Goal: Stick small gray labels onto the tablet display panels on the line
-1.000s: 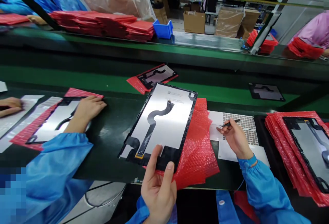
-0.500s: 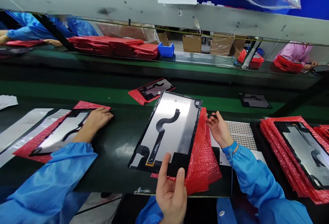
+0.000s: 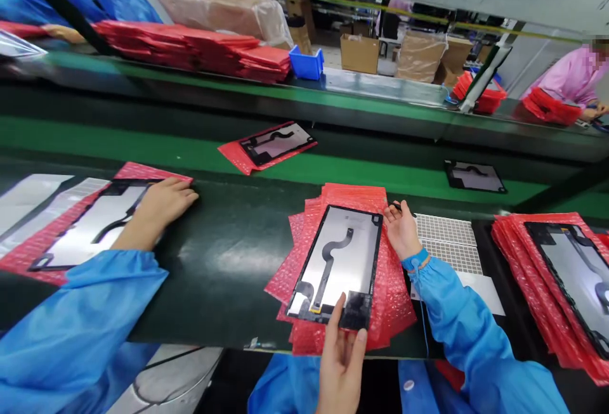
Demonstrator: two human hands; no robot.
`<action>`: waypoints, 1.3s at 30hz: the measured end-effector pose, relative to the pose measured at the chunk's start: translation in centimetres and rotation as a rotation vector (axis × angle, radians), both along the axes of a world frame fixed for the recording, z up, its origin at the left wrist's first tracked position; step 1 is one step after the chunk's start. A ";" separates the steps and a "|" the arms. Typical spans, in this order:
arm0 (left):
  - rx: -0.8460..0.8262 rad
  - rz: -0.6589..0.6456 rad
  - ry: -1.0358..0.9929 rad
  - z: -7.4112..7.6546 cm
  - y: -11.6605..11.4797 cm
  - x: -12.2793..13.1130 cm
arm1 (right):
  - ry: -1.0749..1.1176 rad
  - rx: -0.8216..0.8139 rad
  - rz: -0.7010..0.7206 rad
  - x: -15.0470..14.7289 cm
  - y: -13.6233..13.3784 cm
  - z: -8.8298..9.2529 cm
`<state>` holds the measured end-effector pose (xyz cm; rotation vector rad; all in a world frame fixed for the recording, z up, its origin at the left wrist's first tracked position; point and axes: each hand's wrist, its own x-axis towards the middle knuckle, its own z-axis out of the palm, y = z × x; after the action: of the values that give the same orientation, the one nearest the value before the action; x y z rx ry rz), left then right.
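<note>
A display panel (image 3: 349, 258) with a grey back, black border and curved black ribbon cable lies over a pile of red bubble-wrap bags (image 3: 399, 312). My left hand (image 3: 340, 363) grips its near edge, thumb and fingers around the black border. Just right of the panel, my right hand (image 3: 402, 233) is closed on a thin black tool (image 3: 396, 205), mostly hidden by the fingers. A strap and cord circle that wrist.
To my left a co-worker's hand (image 3: 164, 205) rests on another panel (image 3: 99, 224). Label sheets (image 3: 450, 243) lie right, beside stacked bags (image 3: 528, 293) topped by a panel (image 3: 571, 262). On the green strip are a bagged panel (image 3: 278, 144) and a bare one (image 3: 476, 176).
The panel in my left hand has come down from a raised tilt onto the red bags. My right hand stays beside it with the thin black tool. The view has tilted down.
</note>
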<state>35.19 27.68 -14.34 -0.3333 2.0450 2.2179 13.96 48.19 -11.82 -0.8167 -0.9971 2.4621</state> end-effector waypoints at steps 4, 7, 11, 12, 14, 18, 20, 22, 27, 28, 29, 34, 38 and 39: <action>0.144 -0.198 -0.148 0.8 -2.1 1.5 | 0.010 0.002 -0.017 -0.4 -0.1 0.7; 0.021 -0.482 -0.076 2.5 -5.3 0.8 | 0.038 0.099 -0.033 0.5 0.6 1.5; -0.348 -0.771 0.269 6.3 -7.5 -3.5 | 0.061 0.481 0.102 4.4 1.9 2.6; -0.442 -0.823 0.408 7.2 -7.2 -5.1 | 0.039 0.543 0.152 5.6 2.0 2.8; -0.606 -0.937 0.721 8.4 -5.6 -8.7 | -0.014 0.611 0.234 8.0 1.9 3.1; -1.010 -0.962 1.061 8.4 -1.7 -13.8 | -0.072 0.642 0.296 10.5 0.5 2.9; -1.141 -0.941 1.098 7.8 -0.7 -14.7 | -0.074 0.630 0.312 10.7 -0.1 2.6; -1.170 -0.916 1.124 7.2 -0.5 -14.9 | -0.067 0.612 0.343 10.5 -0.6 2.5; -1.132 -0.903 1.136 6.9 -1.0 -14.8 | -0.045 0.582 0.389 10.3 -1.3 2.6; -1.129 -0.906 1.135 6.9 -1.1 -14.8 | -0.041 0.576 0.390 10.3 -1.3 2.6; -1.124 -0.909 1.133 7.0 -1.1 -14.9 | -0.037 0.569 0.393 10.3 -1.3 2.6; -1.116 -0.927 1.128 7.2 -1.1 -15.1 | -0.024 0.537 0.414 10.2 -1.3 2.7; -1.109 -0.928 1.133 7.3 -1.2 -15.3 | -0.028 0.506 0.408 10.0 -1.4 2.7; -1.103 -0.928 1.135 7.3 -1.2 -15.3 | -0.028 0.503 0.410 9.9 -1.4 2.7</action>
<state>19.85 26.50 -7.01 1.7506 2.6991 0.5044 23.87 46.80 -9.12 -0.5147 -1.8454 2.3312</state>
